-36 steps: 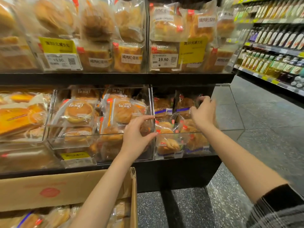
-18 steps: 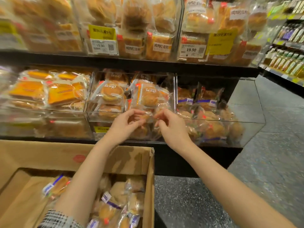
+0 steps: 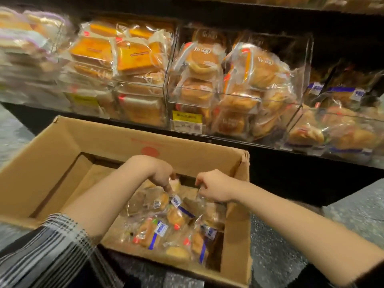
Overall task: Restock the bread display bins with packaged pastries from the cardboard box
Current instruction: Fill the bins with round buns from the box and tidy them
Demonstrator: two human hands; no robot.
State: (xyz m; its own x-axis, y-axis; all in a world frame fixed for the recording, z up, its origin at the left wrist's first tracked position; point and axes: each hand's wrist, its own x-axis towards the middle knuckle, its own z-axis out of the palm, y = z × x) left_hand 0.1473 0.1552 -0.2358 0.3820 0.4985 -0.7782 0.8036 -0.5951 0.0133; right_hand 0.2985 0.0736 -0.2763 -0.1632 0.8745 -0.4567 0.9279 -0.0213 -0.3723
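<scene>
A striped black-and-white sleeve (image 3: 47,252) is covering the left forearm nearest the camera. Both hands are reaching down into the open brown cardboard box (image 3: 116,142). The left hand (image 3: 161,173) is curling its fingers downward, its grip nearly closed on the top edge of a clear-wrapped pastry with a blue-and-white label (image 3: 178,210), which is lying with its long axis running from the grip toward the near right corner of the box. The right hand (image 3: 214,187) is making a loose fist over crinkled clear wrap; whether its grip is actually holding a packet, I cannot tell. Below both grips, more clear packaged pastries (image 3: 153,231) are lying jumbled, pointing different ways. Beyond the hands, clear acrylic display bins (image 3: 230,96) are holding round buns, with orange-wrapped cakes (image 3: 133,59) left of them.
</scene>
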